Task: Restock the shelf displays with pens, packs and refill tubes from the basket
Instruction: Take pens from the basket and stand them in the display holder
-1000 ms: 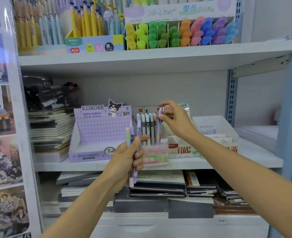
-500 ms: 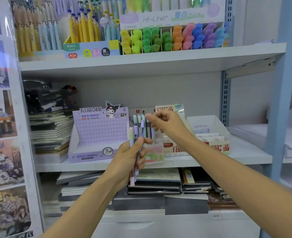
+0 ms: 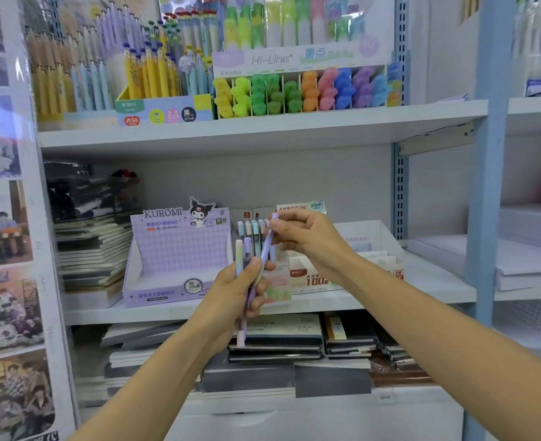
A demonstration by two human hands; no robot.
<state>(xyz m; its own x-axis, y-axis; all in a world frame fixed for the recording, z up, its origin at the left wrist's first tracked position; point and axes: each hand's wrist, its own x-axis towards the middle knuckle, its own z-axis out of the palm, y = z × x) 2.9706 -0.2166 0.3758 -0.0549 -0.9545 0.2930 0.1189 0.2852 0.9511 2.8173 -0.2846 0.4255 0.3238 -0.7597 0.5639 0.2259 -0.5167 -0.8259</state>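
Observation:
My left hand (image 3: 242,292) grips a small bunch of pastel pens (image 3: 241,326) upright in front of the middle shelf. My right hand (image 3: 301,238) pinches the top of one purple pen (image 3: 266,249) that leans out of that bunch. Just behind, a small pastel display box (image 3: 278,286) holds several upright pens (image 3: 253,232) on the middle shelf (image 3: 422,281). The basket is not in view.
A purple Kuromi display box (image 3: 173,259) stands left of the pens, red-and-white refill boxes (image 3: 313,276) to the right. Notebook stacks (image 3: 87,246) fill the shelf's left end and the shelf below. Highlighters (image 3: 298,90) and pens line the top shelf. A blue upright post (image 3: 485,186) stands right.
My right hand left the display box's pens and came back to the bunch in my left hand, where it now pinches a purple pen. The camera has moved closer.

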